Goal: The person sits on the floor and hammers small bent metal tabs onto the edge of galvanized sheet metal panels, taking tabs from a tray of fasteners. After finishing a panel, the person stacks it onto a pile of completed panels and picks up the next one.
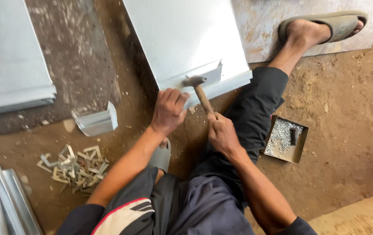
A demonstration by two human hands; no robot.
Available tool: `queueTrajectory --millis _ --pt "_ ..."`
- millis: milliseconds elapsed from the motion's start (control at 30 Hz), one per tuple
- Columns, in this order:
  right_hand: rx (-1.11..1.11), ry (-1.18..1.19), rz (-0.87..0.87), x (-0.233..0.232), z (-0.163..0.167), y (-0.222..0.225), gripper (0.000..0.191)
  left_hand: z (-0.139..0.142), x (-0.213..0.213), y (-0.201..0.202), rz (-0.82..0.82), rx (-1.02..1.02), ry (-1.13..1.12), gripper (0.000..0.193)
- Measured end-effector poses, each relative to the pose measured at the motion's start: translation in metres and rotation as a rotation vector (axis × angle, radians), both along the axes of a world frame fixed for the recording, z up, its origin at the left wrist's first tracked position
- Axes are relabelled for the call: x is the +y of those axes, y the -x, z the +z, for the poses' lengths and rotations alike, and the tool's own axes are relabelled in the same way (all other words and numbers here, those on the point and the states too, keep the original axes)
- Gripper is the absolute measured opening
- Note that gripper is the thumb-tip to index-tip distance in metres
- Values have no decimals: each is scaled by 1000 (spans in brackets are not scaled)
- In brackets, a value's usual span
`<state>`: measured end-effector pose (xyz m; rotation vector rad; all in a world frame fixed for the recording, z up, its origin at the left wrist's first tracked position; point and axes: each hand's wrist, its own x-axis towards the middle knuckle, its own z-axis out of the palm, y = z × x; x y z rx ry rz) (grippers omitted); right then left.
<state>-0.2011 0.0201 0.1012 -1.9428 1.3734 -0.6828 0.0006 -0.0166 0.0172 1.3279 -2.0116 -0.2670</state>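
I sit on a dirt floor with a large shiny metal sheet [182, 35] in front of me. Its near edge is folded, and a small metal bracket [210, 74] sits on that fold. My left hand [168, 109] presses on the folded edge just left of the bracket, fingers curled over it. My right hand [222, 132] grips the wooden handle of a hammer [198, 89]. The hammer's steel head rests on the sheet at the bracket. My right leg stretches out beside the sheet, the foot in a grey sandal [332, 25].
A small open box of tiny rivets or nails [285, 138] lies by my right knee. A pile of small metal clips [74, 167] and a bent metal piece [96, 119] lie at left. More metal sheets [8, 56] and folded strips [3, 202] lie further left.
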Motion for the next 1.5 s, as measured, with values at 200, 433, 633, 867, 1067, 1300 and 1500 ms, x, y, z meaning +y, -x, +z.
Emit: queueTrajectory --millis 200,433,633,867,1067,1300,1500 --pt "-376 72 4 11 -8 1 12 -1 1 -1 -26 -18 -35 47" --pt "-123 -115 -117 7 -2 3 28 -2 -1 -1 -47 11 -2 49" --pt "-6 431 64 14 -24 7 32 1 -2 -2 -19 -5 -17 49" --pt "-676 -859 -218 29 -21 62 50 19 -5 -4 -56 30 -94 51" --pt "-217 -1036 -348 69 -31 71 42 21 -24 5 31 251 -96 43" --pt "-143 -964 -176 27 -119 29 49 -15 -71 87 68 -377 -45 64" --pt "-51 -934 -222 30 -125 36 44 15 -53 54 29 -317 -1 65"
